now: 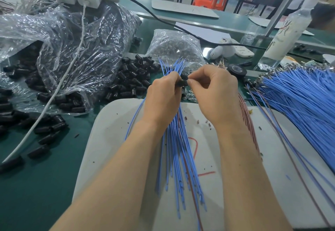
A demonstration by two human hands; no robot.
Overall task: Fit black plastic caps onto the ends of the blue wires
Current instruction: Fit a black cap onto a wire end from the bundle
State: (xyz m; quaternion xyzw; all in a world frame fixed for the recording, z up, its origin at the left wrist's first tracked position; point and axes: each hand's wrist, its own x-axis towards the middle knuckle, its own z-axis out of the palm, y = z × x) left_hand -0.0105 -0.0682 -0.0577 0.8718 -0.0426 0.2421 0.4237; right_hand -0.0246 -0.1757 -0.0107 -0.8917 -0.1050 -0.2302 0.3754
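Left hand (163, 94) grips blue wires (177, 149); right hand (215, 92) fingers pinch black cap (182, 83) beside it

- caps (134, 80): black plastic, smooth, slight gloss
- wires (174, 140): blue plastic insul., smooth, matt
- bag (72, 36): clear plastic film, crinkled, v. glossy
- table (36, 185): green top, smooth, matt
- board (101, 140): pale grey, smooth, dull, specked w/ debris
- tape (237, 71): black roll, semi-gloss

One wide-angle camera, worn on the head, looks forward and down, close over a green workbench (36, 194).
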